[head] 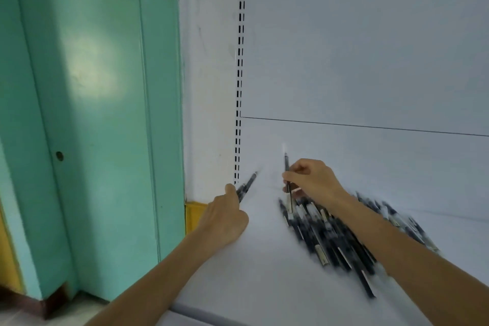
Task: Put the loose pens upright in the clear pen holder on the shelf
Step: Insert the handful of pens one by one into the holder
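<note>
A heap of loose black pens (333, 235) lies on the white shelf (259, 259), right of centre. My left hand (225, 217) grips a black pen (247, 185) that points up and to the right toward the shelf's back left corner. My right hand (309, 180) pinches another black pen (287, 167) and holds it nearly upright above the near end of the heap. My right forearm covers part of the heap. I see no clear pen holder in this view; the picture is blurred.
The shelf's white back panel (357, 61) rises behind, with a slotted upright (239, 82) at its left edge. A teal door (92, 114) stands to the left. A yellow strip (194, 216) sits at the shelf's left end.
</note>
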`<state>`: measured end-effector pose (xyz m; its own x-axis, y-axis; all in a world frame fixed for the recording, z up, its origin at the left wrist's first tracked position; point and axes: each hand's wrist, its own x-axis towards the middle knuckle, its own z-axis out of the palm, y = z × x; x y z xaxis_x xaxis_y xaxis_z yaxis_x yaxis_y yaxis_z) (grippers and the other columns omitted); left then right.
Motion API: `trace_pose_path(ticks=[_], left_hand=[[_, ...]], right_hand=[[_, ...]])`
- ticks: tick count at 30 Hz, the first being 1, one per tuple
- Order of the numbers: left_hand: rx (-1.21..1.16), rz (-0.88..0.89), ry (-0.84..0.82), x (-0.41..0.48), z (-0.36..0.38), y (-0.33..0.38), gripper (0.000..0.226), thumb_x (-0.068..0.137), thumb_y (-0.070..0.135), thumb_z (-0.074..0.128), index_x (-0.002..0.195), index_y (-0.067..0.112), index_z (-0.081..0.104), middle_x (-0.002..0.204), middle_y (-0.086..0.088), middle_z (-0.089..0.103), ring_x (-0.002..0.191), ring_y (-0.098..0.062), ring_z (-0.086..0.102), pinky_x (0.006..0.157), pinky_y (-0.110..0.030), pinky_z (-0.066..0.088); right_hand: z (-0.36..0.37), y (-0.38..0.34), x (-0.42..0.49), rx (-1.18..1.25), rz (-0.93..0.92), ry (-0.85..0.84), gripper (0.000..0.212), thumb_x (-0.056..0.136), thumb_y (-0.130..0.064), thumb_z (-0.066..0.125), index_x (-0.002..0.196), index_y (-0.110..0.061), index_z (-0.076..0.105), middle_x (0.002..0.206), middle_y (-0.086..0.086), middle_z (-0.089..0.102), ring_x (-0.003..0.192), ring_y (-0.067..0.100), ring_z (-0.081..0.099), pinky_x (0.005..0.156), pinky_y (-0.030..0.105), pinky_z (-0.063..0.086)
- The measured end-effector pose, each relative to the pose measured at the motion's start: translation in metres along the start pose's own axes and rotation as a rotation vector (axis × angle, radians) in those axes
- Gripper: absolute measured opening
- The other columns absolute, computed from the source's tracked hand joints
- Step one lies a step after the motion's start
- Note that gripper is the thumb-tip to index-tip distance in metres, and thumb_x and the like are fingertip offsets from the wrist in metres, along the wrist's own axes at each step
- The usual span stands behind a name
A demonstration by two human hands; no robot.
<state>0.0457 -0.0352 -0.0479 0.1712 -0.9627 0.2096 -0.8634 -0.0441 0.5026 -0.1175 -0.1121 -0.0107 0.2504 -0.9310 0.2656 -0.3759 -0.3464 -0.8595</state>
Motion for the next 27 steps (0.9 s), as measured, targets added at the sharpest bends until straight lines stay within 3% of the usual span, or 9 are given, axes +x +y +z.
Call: trace_pose_path(ticks=[2,4,7,10,17,23,27], left_hand=[[-0.098,0.033,0.038,-0.002,-0.002,0.011,0.011,0.086,0.002,0.033,0.091,0.011,0.03,0.07,-0.002,0.041,0.057,-0.014,0.038,0.047,-0.027,0.027],[-0.186,0.072,0.045,-0.003,-0.001,0.029,0.003,0.09,0.008,0.033,0.089,0.011,0.033,0.07,-0.003,0.042,0.057,-0.015,0.039,0.047,-0.028,0.028],[-0.304,0.182,0.012,-0.01,0.007,0.068,0.02,0.097,0.022,0.039,0.079,0.016,0.033,0.065,-0.001,0.041,0.051,-0.012,0.036,0.043,-0.02,0.029],[-0.381,0.328,-0.024,-0.021,0.026,0.116,0.029,0.095,0.037,0.048,0.075,0.019,0.037,0.064,0.0,0.044,0.05,-0.011,0.04,0.04,-0.012,0.031],[-0.394,0.529,-0.099,-0.057,0.099,0.254,0.04,0.093,0.038,0.051,0.065,0.017,0.03,0.059,0.003,0.034,0.052,-0.01,0.033,0.049,-0.019,0.029],[-0.46,0.626,-0.293,-0.113,0.167,0.366,0.029,0.095,0.035,0.047,0.077,0.012,0.045,0.072,-0.001,0.051,0.059,-0.011,0.043,0.047,-0.015,0.031],[-0.506,0.686,-0.336,-0.157,0.203,0.433,0.029,0.094,0.032,0.049,0.071,0.015,0.044,0.066,0.001,0.049,0.054,-0.01,0.042,0.045,-0.014,0.032]], right_hand=[[-0.017,0.0,-0.01,0.049,-0.015,0.04,0.015,0.087,-0.007,0.064,0.1,-0.006,0.058,0.089,0.012,0.069,0.066,0.021,0.07,0.061,0.033,0.06],[-0.038,0.002,-0.022,0.034,-0.037,0.081,0.036,0.087,-0.003,0.063,0.118,-0.013,0.049,0.094,0.01,0.065,0.066,0.024,0.07,0.059,0.035,0.06],[-0.081,0.01,-0.043,0.019,-0.081,0.175,0.066,0.086,0.0,0.062,0.138,-0.029,0.033,0.097,0.011,0.064,0.069,0.028,0.07,0.057,0.036,0.059],[-0.136,0.023,-0.07,-0.01,-0.11,0.264,0.08,0.085,0.004,0.062,0.143,-0.037,0.026,0.092,0.013,0.064,0.065,0.025,0.071,0.057,0.036,0.059],[-0.275,0.062,-0.165,-0.143,-0.02,0.461,0.069,0.084,0.006,0.061,0.134,-0.033,0.036,0.087,0.014,0.061,0.061,0.02,0.07,0.058,0.033,0.06],[-0.382,0.105,-0.269,-0.204,0.108,0.618,0.068,0.086,0.006,0.059,0.135,-0.033,0.034,0.088,0.014,0.059,0.065,0.025,0.071,0.061,0.04,0.06],[-0.44,0.13,-0.341,-0.238,0.172,0.713,0.068,0.087,0.005,0.058,0.137,-0.034,0.033,0.09,0.015,0.062,0.066,0.022,0.071,0.059,0.035,0.06]])
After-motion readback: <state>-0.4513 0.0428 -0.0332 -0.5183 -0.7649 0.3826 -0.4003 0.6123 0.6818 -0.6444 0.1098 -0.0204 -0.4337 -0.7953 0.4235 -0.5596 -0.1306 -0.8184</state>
